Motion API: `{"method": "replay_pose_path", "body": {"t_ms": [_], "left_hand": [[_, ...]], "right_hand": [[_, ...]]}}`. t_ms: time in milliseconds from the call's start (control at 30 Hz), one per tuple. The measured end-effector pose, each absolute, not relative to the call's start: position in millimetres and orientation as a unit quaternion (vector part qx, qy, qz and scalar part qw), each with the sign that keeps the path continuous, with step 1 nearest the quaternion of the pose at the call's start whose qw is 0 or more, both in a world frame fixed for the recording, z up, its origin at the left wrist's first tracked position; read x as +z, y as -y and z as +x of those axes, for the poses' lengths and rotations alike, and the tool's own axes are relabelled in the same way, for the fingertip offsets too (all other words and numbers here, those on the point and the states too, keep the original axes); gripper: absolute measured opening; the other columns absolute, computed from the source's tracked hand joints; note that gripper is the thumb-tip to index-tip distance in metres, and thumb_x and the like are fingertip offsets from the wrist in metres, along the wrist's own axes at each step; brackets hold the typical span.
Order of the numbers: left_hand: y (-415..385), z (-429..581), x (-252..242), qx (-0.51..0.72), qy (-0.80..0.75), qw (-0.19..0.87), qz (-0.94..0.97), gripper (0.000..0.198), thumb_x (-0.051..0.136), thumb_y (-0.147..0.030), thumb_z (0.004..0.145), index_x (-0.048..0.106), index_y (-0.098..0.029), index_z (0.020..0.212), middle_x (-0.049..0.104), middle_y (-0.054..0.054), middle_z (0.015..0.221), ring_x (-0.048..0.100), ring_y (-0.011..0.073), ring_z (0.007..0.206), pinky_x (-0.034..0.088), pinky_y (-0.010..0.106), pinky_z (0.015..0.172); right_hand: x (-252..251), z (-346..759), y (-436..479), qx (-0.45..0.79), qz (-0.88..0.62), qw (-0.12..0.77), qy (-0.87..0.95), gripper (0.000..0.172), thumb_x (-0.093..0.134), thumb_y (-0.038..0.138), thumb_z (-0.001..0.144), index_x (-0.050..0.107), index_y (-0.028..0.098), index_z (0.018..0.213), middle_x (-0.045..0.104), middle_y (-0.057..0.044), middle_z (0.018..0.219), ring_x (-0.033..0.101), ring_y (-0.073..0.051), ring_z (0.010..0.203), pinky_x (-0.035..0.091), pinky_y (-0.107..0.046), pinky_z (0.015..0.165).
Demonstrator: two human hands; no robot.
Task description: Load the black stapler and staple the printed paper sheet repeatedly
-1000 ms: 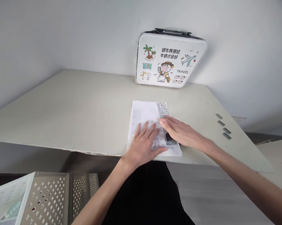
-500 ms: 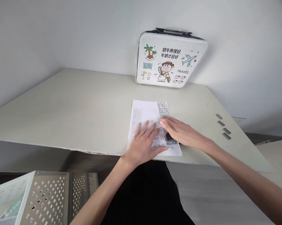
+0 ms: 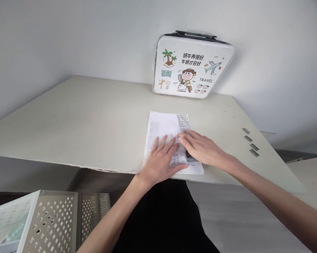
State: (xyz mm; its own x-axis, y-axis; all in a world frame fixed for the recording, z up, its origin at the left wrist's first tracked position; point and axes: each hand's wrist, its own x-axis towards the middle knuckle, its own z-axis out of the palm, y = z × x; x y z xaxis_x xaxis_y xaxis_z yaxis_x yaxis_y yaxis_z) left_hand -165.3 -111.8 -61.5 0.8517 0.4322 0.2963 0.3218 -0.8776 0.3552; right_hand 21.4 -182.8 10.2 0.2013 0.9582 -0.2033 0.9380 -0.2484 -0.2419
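My left hand (image 3: 162,158) lies flat with its fingers spread on a printed white sheet of paper (image 3: 162,121) near the table's front edge. Over the paper's right side is my right hand (image 3: 200,146), its fingers curled around a small black object (image 3: 187,154). Only one end of that object shows below the thumb, so its kind cannot be made out. A dense grey patterned band (image 3: 183,121) runs down the sheet's right side and passes under the right hand. Part of the printed text is hidden by both hands.
A white case (image 3: 193,66) with cartoon travel pictures and a black handle stands at the table's back, against the wall. Several small grey strips (image 3: 248,138) lie near the right edge of the table (image 3: 81,119). Below left is a perforated plastic basket (image 3: 53,221).
My right hand has shifted very slightly left over the paper, covering more of the black object. The left hand keeps its place on the sheet.
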Motion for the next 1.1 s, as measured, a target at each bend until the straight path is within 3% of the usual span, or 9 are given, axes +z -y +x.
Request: {"method": "replay_pose_path", "body": {"t_ms": [233,400,500,600,667,767,867,1100], "left_hand": [[112.1,-166.3,-63.2,0.206,-0.202,0.135,0.948,0.079,0.052,-0.074,0.097,0.041,-0.028,0.16,0.042,0.006,0.167,0.021,0.0327,0.16,0.018,0.058,0.132],[112.4,-168.0,-62.1,0.195,-0.202,0.138,0.95,0.077,0.05,-0.074,0.098,0.046,-0.025,0.157,0.041,0.006,0.167,0.021,0.0322,0.16,0.019,0.057,0.132],[112.7,-169.4,-61.7,0.2,-0.204,0.134,0.949,0.075,0.05,-0.072,0.099,0.047,-0.025,0.156,0.042,0.007,0.167,0.022,0.032,0.16,0.02,0.058,0.132],[112.3,-171.5,-61.1,0.199,-0.205,0.133,0.949,0.071,0.051,-0.071,0.099,0.048,-0.026,0.155,0.042,0.007,0.166,0.022,0.032,0.16,0.019,0.058,0.132],[111.4,-173.6,-60.3,0.197,-0.205,0.135,0.949,0.071,0.052,-0.07,0.099,0.049,-0.026,0.154,0.042,0.006,0.167,0.022,0.0318,0.16,0.019,0.058,0.132],[109.2,-177.3,-58.6,0.195,-0.205,0.136,0.95,0.071,0.053,-0.07,0.099,0.048,-0.027,0.155,0.041,0.006,0.167,0.021,0.0312,0.16,0.019,0.058,0.132],[107.6,-180.2,-56.1,0.183,-0.205,0.132,0.952,0.07,0.054,-0.068,0.1,0.047,-0.027,0.155,0.039,0.006,0.168,0.02,0.0304,0.16,0.018,0.057,0.132],[103.5,-185.9,-47.1,0.164,-0.188,0.151,0.957,0.069,0.052,-0.065,0.102,0.042,-0.027,0.158,0.035,0.006,0.17,0.019,0.0281,0.161,0.022,0.053,0.132]], "right_hand": [[-9.9,17.7,176.3,0.065,-0.787,-0.023,0.614,0.059,0.026,0.042,0.106,0.038,0.033,0.163,0.035,-0.006,0.171,0.029,-0.037,0.158,0.034,-0.065,0.119],[-5.4,11.9,174.0,0.055,-0.779,-0.024,0.624,0.062,0.028,0.038,0.105,0.034,0.026,0.166,0.03,-0.013,0.173,0.029,-0.041,0.157,0.034,-0.068,0.117],[4.2,15.8,180.2,0.111,-0.78,0.058,0.613,0.059,0.022,0.042,0.109,0.036,0.028,0.164,0.038,-0.011,0.17,0.036,-0.033,0.155,0.038,-0.06,0.118],[8.2,24.6,196.5,0.122,-0.753,0.202,0.614,0.054,0.019,0.048,0.111,0.054,0.032,0.149,0.054,-0.004,0.158,0.048,-0.026,0.148,0.043,-0.05,0.118],[4.6,32.1,210.7,0.101,-0.7,0.246,0.663,0.048,0.024,0.048,0.111,0.064,0.032,0.134,0.061,-0.004,0.149,0.055,-0.026,0.14,0.046,-0.048,0.115],[-8.8,45.7,231.2,0.07,-0.654,0.222,0.72,0.034,0.043,0.051,0.107,0.066,0.03,0.122,0.07,-0.008,0.134,0.064,-0.031,0.126,0.051,-0.051,0.105],[-24.2,60.8,248.1,0.044,-0.691,0.214,0.689,0.033,0.051,0.056,0.103,0.064,0.028,0.117,0.074,-0.01,0.116,0.07,-0.033,0.109,0.056,-0.049,0.092],[-38.2,83.5,284.3,0.044,-0.792,0.248,0.556,0.034,0.055,0.061,0.1,0.06,0.031,0.115,0.074,-0.007,0.113,0.071,-0.03,0.096,0.058,-0.039,0.075]]}}
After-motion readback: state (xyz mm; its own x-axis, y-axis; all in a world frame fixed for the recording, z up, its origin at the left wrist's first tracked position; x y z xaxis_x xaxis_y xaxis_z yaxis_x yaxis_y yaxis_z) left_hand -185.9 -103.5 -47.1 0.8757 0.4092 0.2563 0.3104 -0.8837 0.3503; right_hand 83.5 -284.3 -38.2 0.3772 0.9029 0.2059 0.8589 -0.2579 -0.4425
